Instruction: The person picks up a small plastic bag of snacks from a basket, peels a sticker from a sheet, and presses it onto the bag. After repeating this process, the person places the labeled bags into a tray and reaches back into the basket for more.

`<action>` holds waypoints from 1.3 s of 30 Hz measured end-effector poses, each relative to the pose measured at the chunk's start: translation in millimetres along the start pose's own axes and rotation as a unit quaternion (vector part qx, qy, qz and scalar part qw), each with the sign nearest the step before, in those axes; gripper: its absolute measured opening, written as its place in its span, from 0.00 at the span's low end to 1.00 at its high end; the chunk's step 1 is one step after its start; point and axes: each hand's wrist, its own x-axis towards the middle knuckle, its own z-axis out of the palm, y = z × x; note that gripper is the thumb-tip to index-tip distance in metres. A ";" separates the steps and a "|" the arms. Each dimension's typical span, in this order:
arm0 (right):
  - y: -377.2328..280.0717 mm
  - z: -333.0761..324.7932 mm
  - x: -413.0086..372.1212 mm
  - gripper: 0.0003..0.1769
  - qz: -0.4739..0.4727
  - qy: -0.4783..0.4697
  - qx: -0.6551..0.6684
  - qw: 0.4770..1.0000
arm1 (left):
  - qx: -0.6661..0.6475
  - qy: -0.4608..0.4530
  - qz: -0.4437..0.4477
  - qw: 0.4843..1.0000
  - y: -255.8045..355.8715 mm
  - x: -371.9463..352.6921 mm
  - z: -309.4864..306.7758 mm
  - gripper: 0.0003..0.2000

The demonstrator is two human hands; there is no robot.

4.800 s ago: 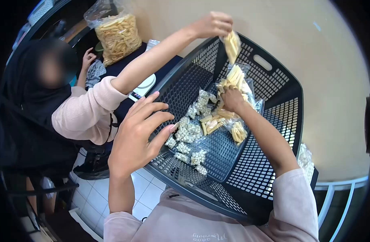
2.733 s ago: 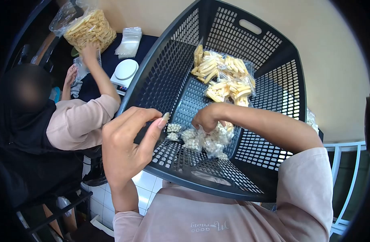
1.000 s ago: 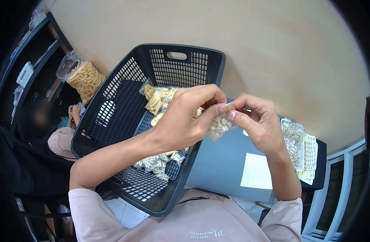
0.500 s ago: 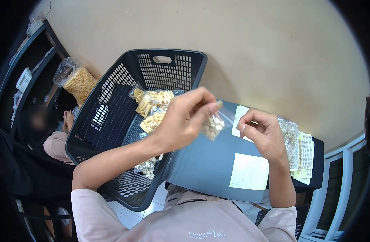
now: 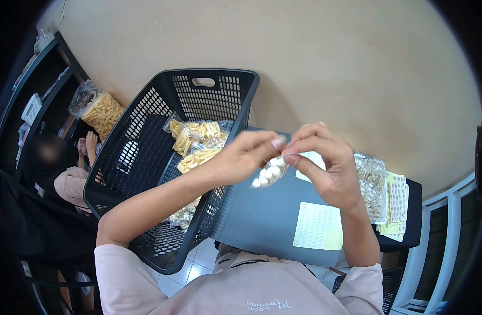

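Beige wall (image 5: 330,63) fills the background, and below it I see a dark blue counter (image 5: 256,220). Both hands are raised above the counter and meet in front of me. The left hand (image 5: 243,157) comes from the left over the black basket (image 5: 141,121), with the forearm stretched across its rim. Its fingers are bent and closed in a pinch on the top edge of a small clear bag (image 5: 266,174) with white pieces inside. The right hand (image 5: 325,168) comes from below with the wrist bent. Its thumb and fingertips close on the same edge and touch the left fingertips. The bag hangs tilted in the air under the two hands, just beside the basket's right wall. Inside the basket lie packets of yellow sticks (image 5: 196,139). A pale sticker sheet (image 5: 317,233) lies on the counter under the right forearm, and a pile of filled bags (image 5: 369,181) is near the right hand. At far left sits a person in a pink sleeve (image 5: 67,181).
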 end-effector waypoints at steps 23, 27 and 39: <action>48.8 -4.9 -28.1 0.10 0.089 0.261 0.211 0.938 | 0.153 0.126 0.144 0.970 17.2 50.2 28.1 0.09; 35.8 -0.4 -21.3 0.18 0.162 0.267 0.072 0.947 | 0.190 0.153 0.171 0.955 14.0 64.2 40.4 0.07; 47.7 -12.4 -47.7 0.12 0.131 0.296 0.002 0.946 | 0.282 0.072 0.153 0.945 3.5 103.0 45.8 0.12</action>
